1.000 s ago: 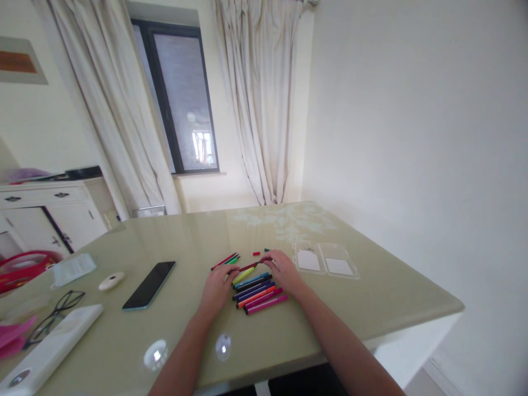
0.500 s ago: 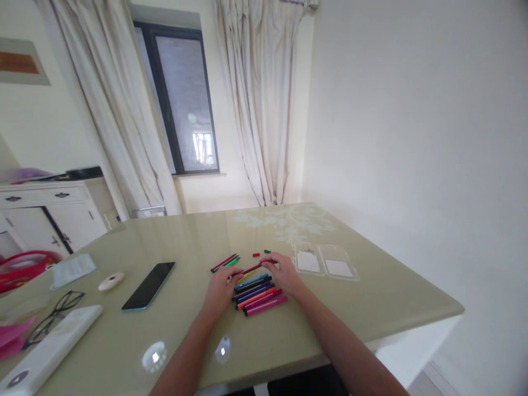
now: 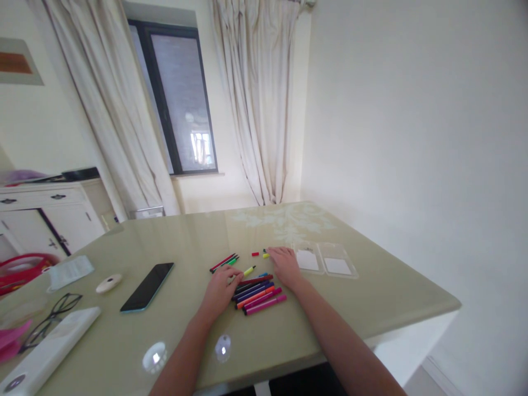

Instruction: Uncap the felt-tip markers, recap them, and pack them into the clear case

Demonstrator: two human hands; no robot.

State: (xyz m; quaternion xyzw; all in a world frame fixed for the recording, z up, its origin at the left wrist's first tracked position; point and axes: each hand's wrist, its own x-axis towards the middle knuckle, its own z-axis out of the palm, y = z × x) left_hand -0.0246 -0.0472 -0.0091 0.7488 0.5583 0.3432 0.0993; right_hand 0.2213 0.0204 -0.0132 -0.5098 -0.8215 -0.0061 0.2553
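Observation:
My left hand [image 3: 220,289] is closed around the rear of a yellow marker [image 3: 249,271], whose bare dark tip points away to the right. My right hand [image 3: 284,268] reaches further back, its fingertips at a small yellow marker cap [image 3: 266,256] low over the table. Beside that cap are a red cap [image 3: 255,254] and a dark green cap [image 3: 265,251]. Below my hands lies a row of capped markers, with a dark red marker [image 3: 259,279], an orange marker [image 3: 256,297] and a magenta marker [image 3: 266,304]. Uncapped red and green markers [image 3: 225,262] lie behind my left hand.
An open clear plastic case [image 3: 338,266] lies to the right. On the left are a phone [image 3: 147,287], a white oval object [image 3: 109,283], a face mask [image 3: 71,273], glasses [image 3: 53,319] and a long white device [image 3: 51,352]. A wall borders the table's right side.
The dark red marker, earlier between both hands, now lies on the row. The yellow marker is in my left hand, uncapped. My right hand has moved back with the yellow cap beside the other caps.

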